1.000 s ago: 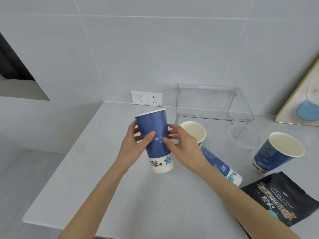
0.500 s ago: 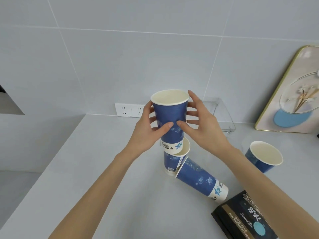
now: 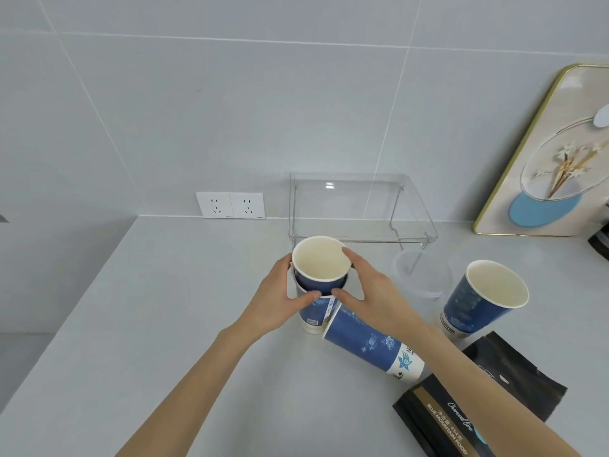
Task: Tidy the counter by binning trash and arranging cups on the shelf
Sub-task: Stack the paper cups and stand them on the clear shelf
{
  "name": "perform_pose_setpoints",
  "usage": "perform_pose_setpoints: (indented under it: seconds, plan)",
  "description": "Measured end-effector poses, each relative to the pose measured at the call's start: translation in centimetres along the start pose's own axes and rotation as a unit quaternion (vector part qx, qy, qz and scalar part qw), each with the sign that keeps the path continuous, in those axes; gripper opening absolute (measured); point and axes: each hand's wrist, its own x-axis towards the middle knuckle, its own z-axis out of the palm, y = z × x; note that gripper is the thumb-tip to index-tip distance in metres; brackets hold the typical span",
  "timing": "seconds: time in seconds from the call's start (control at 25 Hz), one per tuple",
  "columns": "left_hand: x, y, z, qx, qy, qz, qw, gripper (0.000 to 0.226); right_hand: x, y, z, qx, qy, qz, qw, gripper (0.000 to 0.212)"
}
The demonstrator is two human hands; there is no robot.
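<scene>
On the table (image 3: 171, 324), the left hand (image 3: 276, 300) and right hand (image 3: 372, 293) close around a blue cup (image 3: 321, 265) nested partway into an upright cup (image 3: 313, 313). A tipped cup (image 3: 372, 346) lies beside them; another cup (image 3: 481, 298) stands right, near the clear shelf (image 3: 359, 206).

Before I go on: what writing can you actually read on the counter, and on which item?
"Charcoal fire": black foil coffee pouch, gold script.
"BLUE MOUNTAIN FOOD": same pouch, below it.
Number line beside that: too blurred.
Blue paper cup lying on its side: star logo, small print unreadable.
Upright blue paper cup at right: base print blurred.
</scene>
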Motion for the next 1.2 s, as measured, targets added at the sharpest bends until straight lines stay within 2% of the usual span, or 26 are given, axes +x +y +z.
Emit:
perform_pose_setpoints:
  seconds: [0.32,0.52,0.8,1.0,1.2]
  plan:
    - [-0.2,-1.4,0.8,0.005,-0.018,-0.023,1.0,0.078,0.2,1.1,1.2,0.001,-0.013,-0.016,1.0,0.067]
    - [-0.3,-0.8,-0.3,0.012,-0.005,-0.011,1.0,0.085,0.3,0.4,0.2,-0.015,0.021,-0.049,0.998,0.046]
    - [0.8,3.6,-4.6,-0.011,0.03,0.056,0.998,0.071,2.1,-3.7,-5.1,-0.017,0.074,-0.131,0.988,0.04]
    - [3.3,7.4,-7.0,-0.01,0.069,0.101,0.992,0.079,5.1,-5.9,-8.6,-0.014,0.1,-0.16,0.982,0.039]
    - [7.6,10.0,-9.0,0.028,0.093,0.127,0.987,0.074,9.8,-6.7,-11.1,-0.028,0.115,-0.164,0.979,0.037]
